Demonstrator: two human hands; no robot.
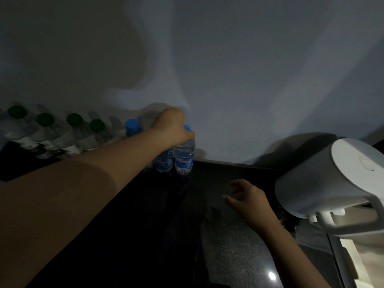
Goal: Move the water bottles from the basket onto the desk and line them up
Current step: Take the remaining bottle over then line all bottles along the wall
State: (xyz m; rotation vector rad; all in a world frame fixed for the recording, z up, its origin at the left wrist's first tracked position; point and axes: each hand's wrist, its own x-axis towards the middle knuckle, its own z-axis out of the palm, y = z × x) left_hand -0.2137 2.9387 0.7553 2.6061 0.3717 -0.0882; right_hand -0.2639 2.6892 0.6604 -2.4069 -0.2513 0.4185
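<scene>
My left hand, just left of the frame's centre, is curled down over the shoulder of a blue-capped water bottle, fingers wrapped round its top so that only an edge of the cap shows past my knuckles. The bottle stands upright at the back of the dark desk, close to the grey wall; in this dim light I cannot tell whether its base is resting on the desk or is just above it. Touching its left side stands a second blue-labelled bottle, and another blue cap shows above my forearm. Further toward the left edge a row of green-capped bottles runs along the wall. My right hand, lower right of centre, holds nothing, its fingers loosely bent and spread over the desk, well apart from the bottles. A white kettle-like appliance sits at the right edge.
</scene>
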